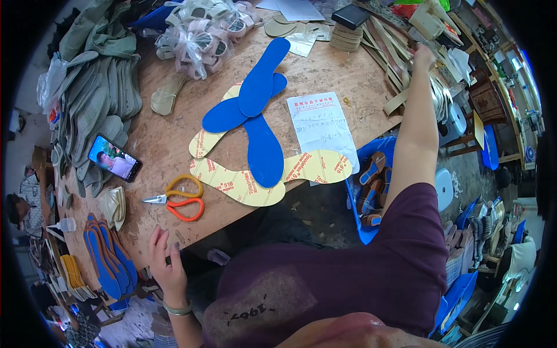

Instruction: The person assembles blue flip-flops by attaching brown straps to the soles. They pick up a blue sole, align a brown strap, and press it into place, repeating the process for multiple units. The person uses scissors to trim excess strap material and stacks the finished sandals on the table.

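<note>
My left hand (165,261) hovers at the table's near edge, holding nothing, its fingers apart. My right arm stretches to the far right, where my right hand (423,58) is curled at a heap of long beige strips (384,49); whatever it grips is hidden. Between my hands, a blue insole (264,75) lies across other blue insoles, one of them (265,153) pointing toward me. Under them are cream insoles with red print (232,182), the nearest jutting past the table edge. Scissors with orange and yellow handles (188,200) lie closest to my left hand.
A lit phone (115,158) leans against piled grey soles (104,87) at left. Bagged shoe parts (203,35) sit at the back. A written sheet (322,124) lies right of the insoles. Below the table's right edge stands a blue crate (365,229) of shoes. More blue insoles (107,261) stand lower left.
</note>
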Tool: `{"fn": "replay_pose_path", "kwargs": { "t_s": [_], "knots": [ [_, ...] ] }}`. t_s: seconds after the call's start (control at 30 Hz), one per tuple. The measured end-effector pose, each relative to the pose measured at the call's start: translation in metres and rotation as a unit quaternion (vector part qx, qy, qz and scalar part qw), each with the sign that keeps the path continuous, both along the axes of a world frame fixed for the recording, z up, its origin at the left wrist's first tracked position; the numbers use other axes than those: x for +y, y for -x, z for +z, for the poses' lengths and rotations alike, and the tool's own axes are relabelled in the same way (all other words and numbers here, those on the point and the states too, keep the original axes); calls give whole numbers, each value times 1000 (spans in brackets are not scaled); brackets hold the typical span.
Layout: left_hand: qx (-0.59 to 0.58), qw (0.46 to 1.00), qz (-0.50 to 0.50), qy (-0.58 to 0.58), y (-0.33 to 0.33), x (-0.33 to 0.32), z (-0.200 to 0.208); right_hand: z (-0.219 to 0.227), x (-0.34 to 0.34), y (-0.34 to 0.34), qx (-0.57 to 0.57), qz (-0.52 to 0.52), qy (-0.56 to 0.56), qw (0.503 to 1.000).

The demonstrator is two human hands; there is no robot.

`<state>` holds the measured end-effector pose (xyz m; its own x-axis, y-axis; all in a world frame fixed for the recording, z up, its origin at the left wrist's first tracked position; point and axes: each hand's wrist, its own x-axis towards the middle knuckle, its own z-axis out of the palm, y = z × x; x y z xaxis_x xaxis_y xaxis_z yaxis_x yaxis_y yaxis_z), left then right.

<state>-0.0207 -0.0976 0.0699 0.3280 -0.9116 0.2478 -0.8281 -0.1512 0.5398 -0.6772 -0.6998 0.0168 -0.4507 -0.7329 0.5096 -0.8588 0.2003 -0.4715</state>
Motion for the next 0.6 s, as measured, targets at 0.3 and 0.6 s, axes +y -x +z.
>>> {"fn": "replay_pose_path", "kwargs": {
  "t_s": [0.3, 0.6],
  "knots": [
    [31, 999, -33, -11, 25, -1, 1, 40, 30, -22, -306, 160, 49, 937],
    [55, 994, -86, -34, 34, 9, 0, -46, 8, -58, 20, 41, -164, 985]
  ]
}}
